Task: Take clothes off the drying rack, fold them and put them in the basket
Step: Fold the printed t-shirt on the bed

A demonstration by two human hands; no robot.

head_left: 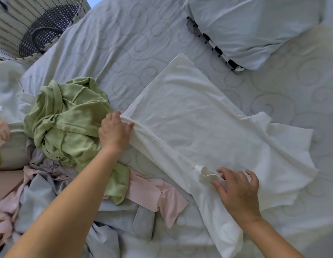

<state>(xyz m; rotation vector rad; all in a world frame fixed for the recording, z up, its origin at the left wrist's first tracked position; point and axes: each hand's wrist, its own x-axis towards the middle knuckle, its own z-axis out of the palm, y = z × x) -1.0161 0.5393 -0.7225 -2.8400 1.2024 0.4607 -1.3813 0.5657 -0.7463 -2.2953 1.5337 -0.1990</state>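
Shirt (199,118): white, thin, spread flat, wrinkled.

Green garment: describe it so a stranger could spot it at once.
On the bed, left of the spread white shirt, clothes lie heaped. The green garment sits crumpled on top, by the left hand. Nothing else there is green.

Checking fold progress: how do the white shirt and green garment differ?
The white shirt lies spread flat; the green garment sits crumpled in a heap. The left hand holds the white shirt's edge, the right hand touches it; neither grips the green garment. Both lie on the bed.
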